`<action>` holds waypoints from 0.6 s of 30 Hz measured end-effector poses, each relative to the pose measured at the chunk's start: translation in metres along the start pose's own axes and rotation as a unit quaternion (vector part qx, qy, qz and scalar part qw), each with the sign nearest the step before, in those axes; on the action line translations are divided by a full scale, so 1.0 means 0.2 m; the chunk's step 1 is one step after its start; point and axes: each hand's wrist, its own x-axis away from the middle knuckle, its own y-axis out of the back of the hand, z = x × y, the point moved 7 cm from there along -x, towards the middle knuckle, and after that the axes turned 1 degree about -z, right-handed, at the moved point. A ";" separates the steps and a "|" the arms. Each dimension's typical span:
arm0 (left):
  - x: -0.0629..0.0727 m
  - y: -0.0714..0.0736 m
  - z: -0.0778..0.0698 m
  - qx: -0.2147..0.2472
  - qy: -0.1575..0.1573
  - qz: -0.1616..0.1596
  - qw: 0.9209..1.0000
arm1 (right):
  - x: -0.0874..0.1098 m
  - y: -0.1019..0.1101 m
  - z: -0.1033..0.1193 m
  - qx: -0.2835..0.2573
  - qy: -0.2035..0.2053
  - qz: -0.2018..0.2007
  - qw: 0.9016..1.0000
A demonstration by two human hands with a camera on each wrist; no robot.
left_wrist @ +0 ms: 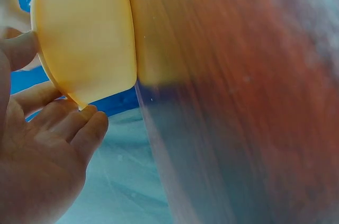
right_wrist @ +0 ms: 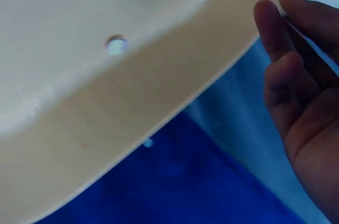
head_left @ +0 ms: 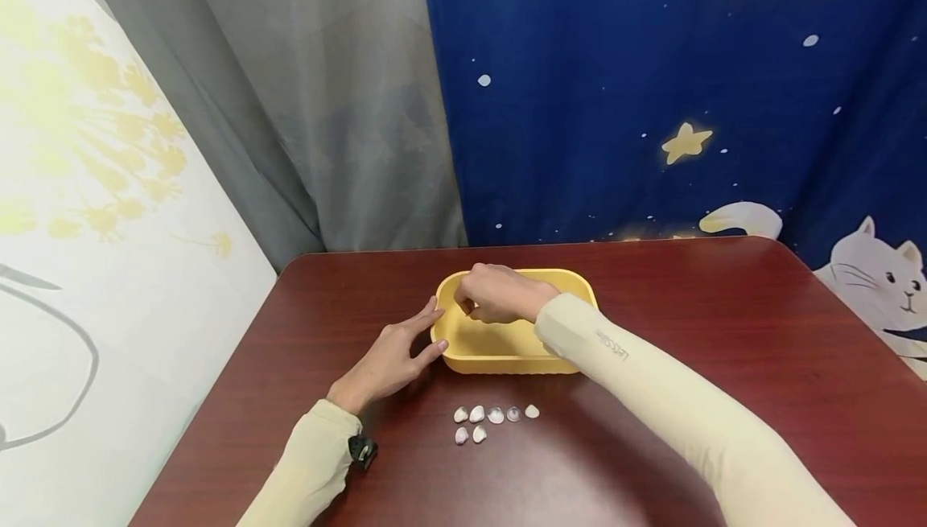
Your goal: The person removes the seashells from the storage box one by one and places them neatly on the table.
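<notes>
In the head view a yellow rectangular plastic container (head_left: 521, 364) stands on the table. My left hand (head_left: 387, 358) holds its left end, thumb and index tips at the rim; the left wrist view shows the other fingers curled against the outer wall. My right hand (head_left: 500, 294) reaches inside toward the left end with bent fingers; whether they pinch anything is hidden. A small whitish piece (right_wrist: 116, 45) lies on the container's floor in the right wrist view. In front of the container, several small seashells (head_left: 496, 415) lie in two rows, the back row longer.
The dark red wooden table (head_left: 673, 318) extends on both sides of the container. Behind it hang a grey curtain (head_left: 348, 109) and a blue curtain (head_left: 579, 109) with stars. A pale patterned surface (head_left: 94, 229) rises at the left.
</notes>
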 end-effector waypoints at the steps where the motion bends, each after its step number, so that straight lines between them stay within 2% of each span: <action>1: 0.00 0.00 0.00 -0.002 0.000 -0.001 1.000 | 0.02 0.01 0.02 0.001 0.007 0.000 1.000; 4: 0.00 0.00 0.00 -0.004 -0.004 -0.003 1.000 | 0.08 0.04 0.07 0.011 0.025 -0.005 1.000; 9: 0.00 0.00 0.00 -0.004 -0.004 -0.002 1.000 | 0.19 0.07 0.13 0.014 0.055 -0.048 0.997; 14: -0.01 0.00 0.00 -0.005 -0.002 -0.003 1.000 | 0.28 0.08 0.20 -0.002 0.071 -0.096 0.993; 18: -0.01 0.00 0.00 -0.004 -0.002 -0.001 1.000 | 0.36 0.06 0.26 -0.016 0.085 -0.110 0.990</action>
